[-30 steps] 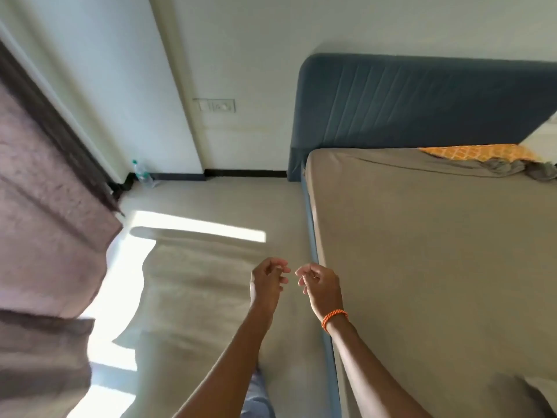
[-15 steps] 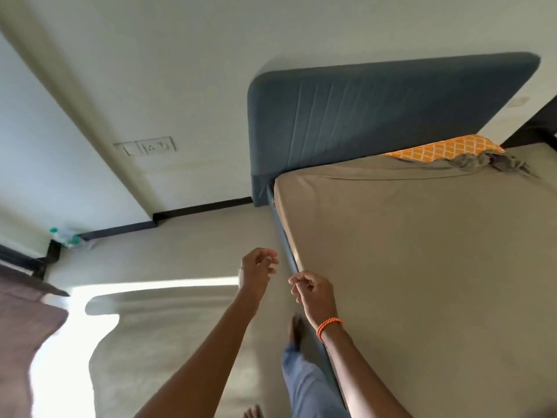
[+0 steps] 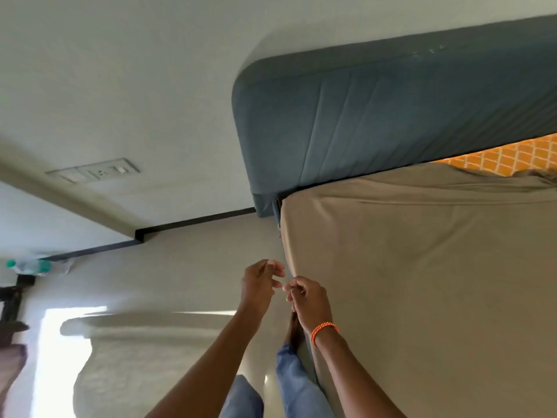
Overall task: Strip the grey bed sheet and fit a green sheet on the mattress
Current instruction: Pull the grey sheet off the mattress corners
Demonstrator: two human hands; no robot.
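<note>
The grey-brown bed sheet (image 3: 422, 282) lies stretched over the mattress, filling the right half of the head view. At the far right corner it is pulled back, baring the orange patterned mattress (image 3: 512, 155). My left hand (image 3: 260, 285) hovers over the floor just left of the bed's side edge, fingers loosely curled and holding nothing. My right hand (image 3: 307, 300), with an orange wristband, is at the sheet's side edge with fingers loosely curled; I see no cloth between them. No green sheet is in view.
A blue padded headboard (image 3: 391, 116) stands against the wall behind the bed. My legs in jeans (image 3: 292, 375) stand close to the bed's side. A water bottle (image 3: 28, 266) lies on the floor at far left, by a curtain (image 3: 10, 366). A wall socket (image 3: 96, 171) sits left of the headboard.
My view has swung toward the headboard corner and come nearer to it. Both hands have stayed close together and drifted to the sheet's side edge.
</note>
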